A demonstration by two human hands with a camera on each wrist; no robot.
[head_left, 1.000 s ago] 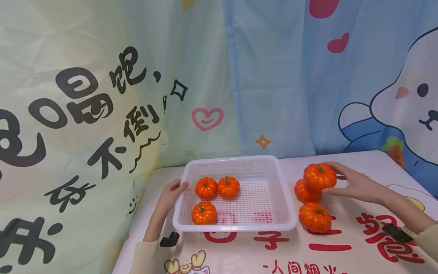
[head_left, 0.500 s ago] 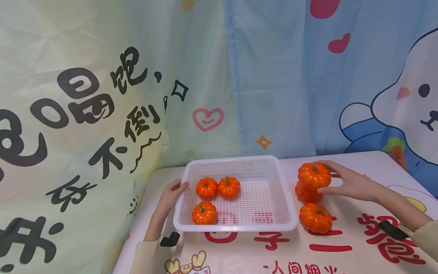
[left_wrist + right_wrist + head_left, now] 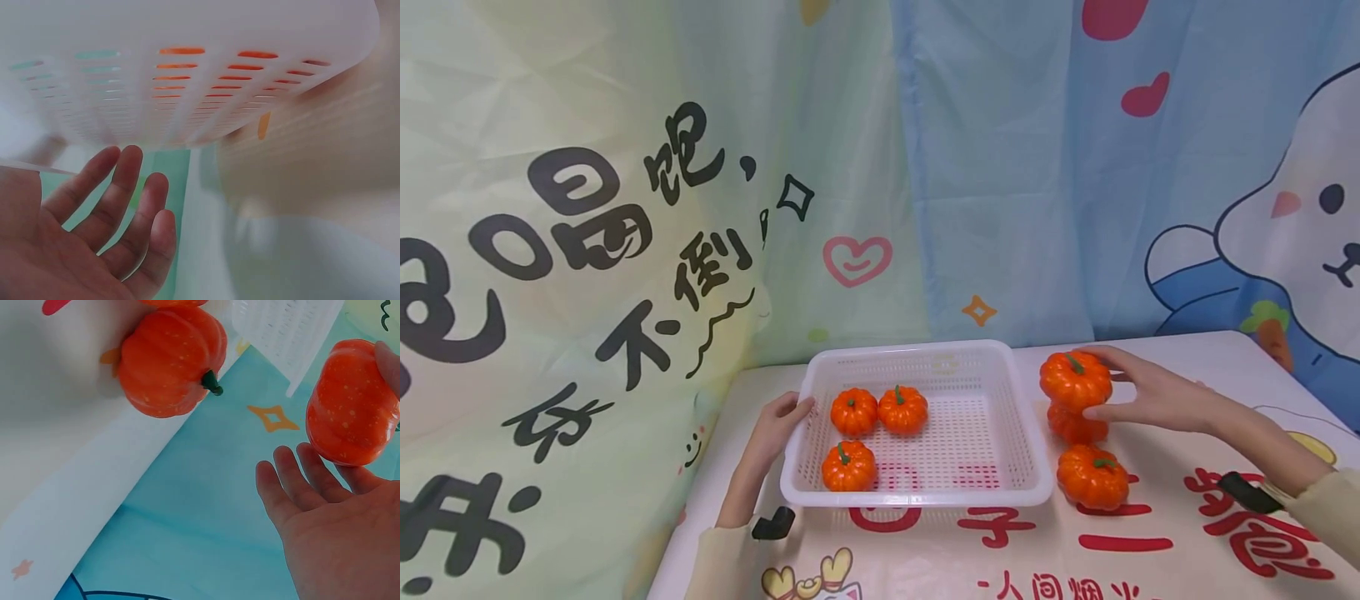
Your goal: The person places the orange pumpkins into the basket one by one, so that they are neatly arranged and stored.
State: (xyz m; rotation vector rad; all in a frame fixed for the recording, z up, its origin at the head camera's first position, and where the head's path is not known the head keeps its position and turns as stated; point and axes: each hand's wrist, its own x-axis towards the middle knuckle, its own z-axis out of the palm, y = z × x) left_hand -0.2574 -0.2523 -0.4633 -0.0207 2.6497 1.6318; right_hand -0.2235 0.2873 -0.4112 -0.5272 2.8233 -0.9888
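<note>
My right hand (image 3: 1161, 402) holds a small orange toy pumpkin (image 3: 1072, 382) between thumb and fingers, beside the right end of a white plastic basket (image 3: 917, 499). In the right wrist view this raised pumpkin (image 3: 351, 406) is gripped near its side. Partly hidden below it is a second pumpkin (image 3: 1077, 427), and a third pumpkin (image 3: 1093, 477) lies closer to the front. My left hand (image 3: 772, 433) holds the basket's left rim, thumb over the edge. From the left wrist, its fingers (image 3: 150, 215) show along the outside of the perforated wall. Three pumpkins (image 3: 902, 410) sit in the basket's left half.
The table bears a printed cloth (image 3: 1037, 558) with red characters. Behind it hangs a patterned curtain (image 3: 992, 208), close to the table's back edge. A black wrist strap (image 3: 1249, 493) shows at the right sleeve, another strap (image 3: 773, 523) at the left.
My right hand has carried the held pumpkin left and slightly up toward the basket, over the pumpkin behind. The left hand and the basket stay in place.
</note>
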